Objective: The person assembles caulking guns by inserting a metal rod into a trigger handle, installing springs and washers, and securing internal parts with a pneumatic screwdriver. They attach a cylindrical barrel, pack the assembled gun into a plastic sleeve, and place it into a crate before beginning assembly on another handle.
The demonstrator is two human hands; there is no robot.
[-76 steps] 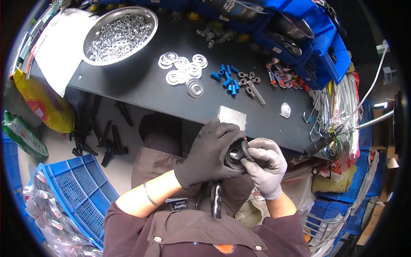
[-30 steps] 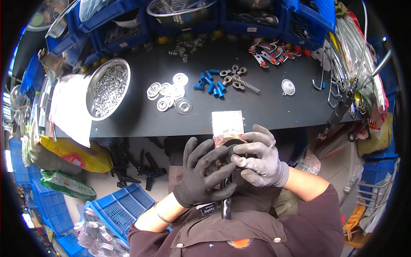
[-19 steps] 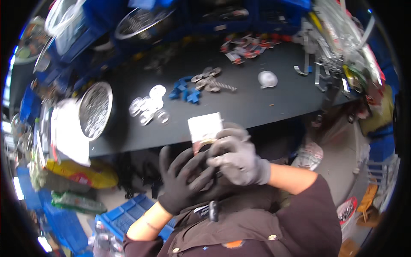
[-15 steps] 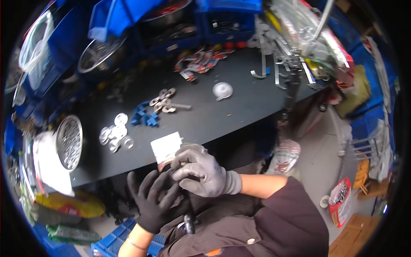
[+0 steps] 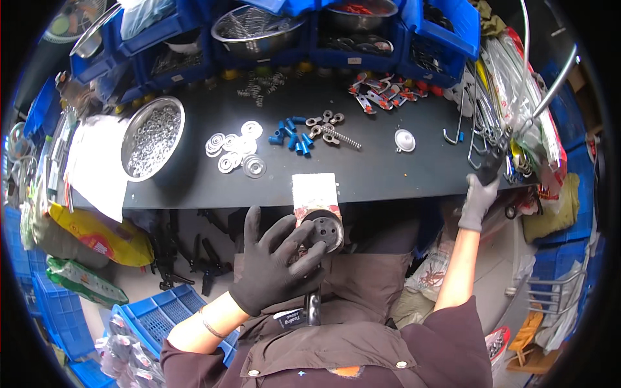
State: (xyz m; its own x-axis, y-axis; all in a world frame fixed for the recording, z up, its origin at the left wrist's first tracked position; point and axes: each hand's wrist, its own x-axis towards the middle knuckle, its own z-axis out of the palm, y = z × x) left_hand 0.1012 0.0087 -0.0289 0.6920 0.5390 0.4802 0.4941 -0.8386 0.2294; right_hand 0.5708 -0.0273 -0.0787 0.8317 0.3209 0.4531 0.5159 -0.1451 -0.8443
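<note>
My left hand [image 5: 275,265], in a black glove, is at a black round disc with holes [image 5: 328,231] just off the table's front edge. Thumb and a finger overlap the disc's rim; the other fingers are spread. Below it, a black shiny tube [image 5: 313,309] runs down to my lap; how they join is hidden. My right hand [image 5: 480,197], in a grey glove, reaches out to the table's right front edge. Its fingers close around the lower end of a dark tool-like handle [image 5: 490,165]. A white card [image 5: 315,189] lies at the edge behind the disc.
On the dark table [image 5: 213,187] lie metal discs [image 5: 233,147], blue sleeves [image 5: 292,137], metal links with a spring [image 5: 339,137], orange-and-silver clips [image 5: 381,94] and a clear cap [image 5: 405,140]. A steel bowl [image 5: 154,139] stands left; metal hooks [image 5: 475,123] lie right. Blue bins [image 5: 359,57] line the back.
My right hand has left my left hand and moved far right to the dark handle. The black disc now shows at my left hand. The view has shifted.
</note>
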